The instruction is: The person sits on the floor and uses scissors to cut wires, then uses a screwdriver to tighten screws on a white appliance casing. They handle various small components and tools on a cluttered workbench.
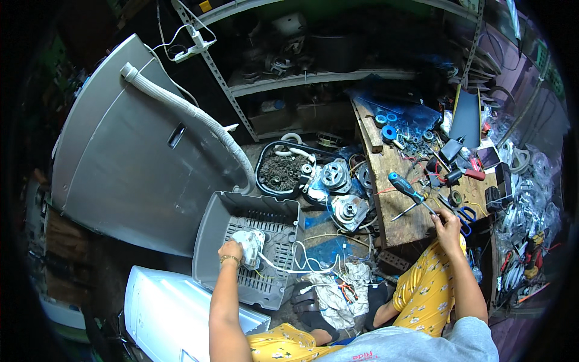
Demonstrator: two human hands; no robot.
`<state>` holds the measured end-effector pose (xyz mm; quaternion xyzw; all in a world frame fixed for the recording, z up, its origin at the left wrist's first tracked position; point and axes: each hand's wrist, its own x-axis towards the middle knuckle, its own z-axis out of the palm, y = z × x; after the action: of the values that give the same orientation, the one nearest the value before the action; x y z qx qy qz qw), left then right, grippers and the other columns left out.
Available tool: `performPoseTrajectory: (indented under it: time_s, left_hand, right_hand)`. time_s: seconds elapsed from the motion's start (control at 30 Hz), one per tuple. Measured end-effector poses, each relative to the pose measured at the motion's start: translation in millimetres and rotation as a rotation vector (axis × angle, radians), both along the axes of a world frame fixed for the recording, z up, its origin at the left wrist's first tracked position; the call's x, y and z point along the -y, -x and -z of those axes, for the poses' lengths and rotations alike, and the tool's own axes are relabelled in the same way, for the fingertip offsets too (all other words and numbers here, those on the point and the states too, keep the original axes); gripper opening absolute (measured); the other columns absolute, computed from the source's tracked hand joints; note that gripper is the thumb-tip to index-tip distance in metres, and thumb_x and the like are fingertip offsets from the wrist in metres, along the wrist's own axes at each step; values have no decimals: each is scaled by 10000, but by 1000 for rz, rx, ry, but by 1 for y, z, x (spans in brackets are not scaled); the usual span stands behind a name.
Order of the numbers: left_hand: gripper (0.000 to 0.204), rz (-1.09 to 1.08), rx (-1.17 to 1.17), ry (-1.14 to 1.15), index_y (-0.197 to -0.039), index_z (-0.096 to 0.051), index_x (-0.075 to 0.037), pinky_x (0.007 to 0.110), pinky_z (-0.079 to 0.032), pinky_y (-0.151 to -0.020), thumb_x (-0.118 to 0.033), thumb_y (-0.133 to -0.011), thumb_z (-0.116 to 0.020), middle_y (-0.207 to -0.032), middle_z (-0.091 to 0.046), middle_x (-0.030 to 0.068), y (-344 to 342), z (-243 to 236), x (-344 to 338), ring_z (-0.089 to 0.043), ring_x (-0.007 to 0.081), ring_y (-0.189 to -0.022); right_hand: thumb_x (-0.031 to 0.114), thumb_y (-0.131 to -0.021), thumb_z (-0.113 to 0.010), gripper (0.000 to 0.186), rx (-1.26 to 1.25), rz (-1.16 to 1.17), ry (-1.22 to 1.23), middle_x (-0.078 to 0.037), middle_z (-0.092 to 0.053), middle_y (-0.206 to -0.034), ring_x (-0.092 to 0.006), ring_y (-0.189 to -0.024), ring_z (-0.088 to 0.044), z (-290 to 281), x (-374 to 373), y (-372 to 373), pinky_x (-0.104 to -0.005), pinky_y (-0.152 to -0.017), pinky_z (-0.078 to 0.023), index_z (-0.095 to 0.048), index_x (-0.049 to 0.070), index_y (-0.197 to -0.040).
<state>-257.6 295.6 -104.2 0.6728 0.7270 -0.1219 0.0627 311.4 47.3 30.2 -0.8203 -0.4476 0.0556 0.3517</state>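
My left hand (231,251) grips a pale metal component (252,247) inside an open grey plastic housing (205,235) with a slotted bottom. A white cable runs from that component toward the middle. My right hand (446,224) has its fingers closed on the shaft of a screwdriver (405,188) with a teal handle, above the worn wooden bench (392,229). Beside it lie blue-handled scissors (465,220) and a roll of tape (455,198). Loose wires and a pale cloth (338,308) lie between my feet.
A grey appliance cabinet (145,169) with a ribbed hose stands left. A white panel (163,301) lies in front of it. Motor-like parts (350,211) sit on the floor. A metal shelf (313,78) is behind; bagged parts (531,205) crowd the right.
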Motion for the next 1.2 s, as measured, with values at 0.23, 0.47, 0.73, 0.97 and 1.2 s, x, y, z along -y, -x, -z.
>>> performPoseTrajectory:
  time_s: [0.23, 0.47, 0.73, 0.97, 1.2]
  left_hand:
    - [376, 88, -36, -31, -935, -669, -38, 442, -512, -787, -385, -847, -551, -915, -684, 181, -2, -4, 5, -664, 336, -876]
    - [308, 195, -63, -122, -867, -665, -57, 442, -525, -724, -355, -836, -596, -850, -687, 160, 12, 12, 5, -673, 327, -798]
    - [279, 284, -74, -159, -817, -666, -81, 438, -528, -668, -347, -851, -590, -809, -682, 139, 10, 9, 7, -672, 323, -740]
    - [350, 222, -88, -67, -953, -609, -49, 439, -522, -708, -384, -857, -581, -839, -681, 173, 10, 8, 4, -674, 328, -794]
    - [457, 142, -29, -60, -1049, -548, -52, 441, -494, -777, -410, -790, -666, -946, -666, 176, -15, -39, 16, -654, 337, -891]
  right_hand:
    - [123, -798, -652, 162, 44, 40, 42, -157, -600, -651, -248, -574, -574, 1, -2, -7, -353, -570, -427, -664, 16, -919]
    - [46, -830, -576, 174, 141, 10, 8, -241, -631, -814, -382, -762, -627, 10, -25, -33, -428, -676, -466, -646, 1, -983]
    - [-15, -804, -563, 226, 283, 3, 3, -222, -638, -847, -387, -808, -620, 28, -49, -42, -449, -712, -479, -622, 26, -1018]
    - [43, -774, -617, 256, 512, 11, 123, -173, -578, -1049, -361, -953, -556, 10, -48, -22, -449, -787, -453, -607, 41, -1029]
    - [10, -721, -629, 143, 84, -611, -93, -130, -631, -857, -307, -877, -598, 33, -65, 124, -394, -800, -476, -659, 46, -856]
